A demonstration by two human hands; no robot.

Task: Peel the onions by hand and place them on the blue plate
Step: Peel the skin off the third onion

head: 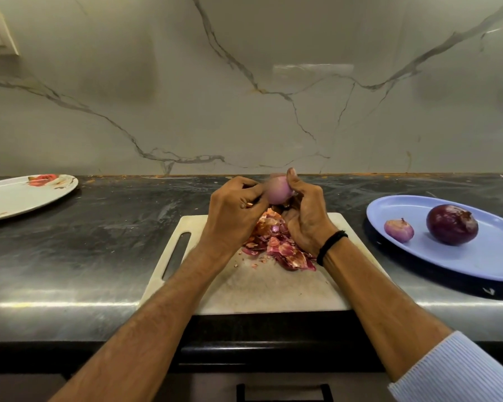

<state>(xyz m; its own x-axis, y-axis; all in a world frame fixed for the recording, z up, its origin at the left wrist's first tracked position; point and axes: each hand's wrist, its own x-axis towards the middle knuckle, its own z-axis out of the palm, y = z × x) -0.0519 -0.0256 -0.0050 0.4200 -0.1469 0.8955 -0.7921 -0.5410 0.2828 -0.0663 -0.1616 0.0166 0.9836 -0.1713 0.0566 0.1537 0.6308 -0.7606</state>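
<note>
Holding the onion (276,192) above the cutting board (273,288), the right grip (305,219) clasps it while the left grip (235,208) pinches its skin. Short tugs should drop scraps onto the peels (282,248); the blue plate (476,259) waits nearby.

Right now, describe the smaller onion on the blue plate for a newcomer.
Look right to the blue plate on the counter. Of its two onions, the small onion is the pale pink one, left of the big dark purple onion.

We read no lettering, numbers or brands, neither on the blue plate (476,256) right of the right hand (305,216) nor elsewhere.
</note>
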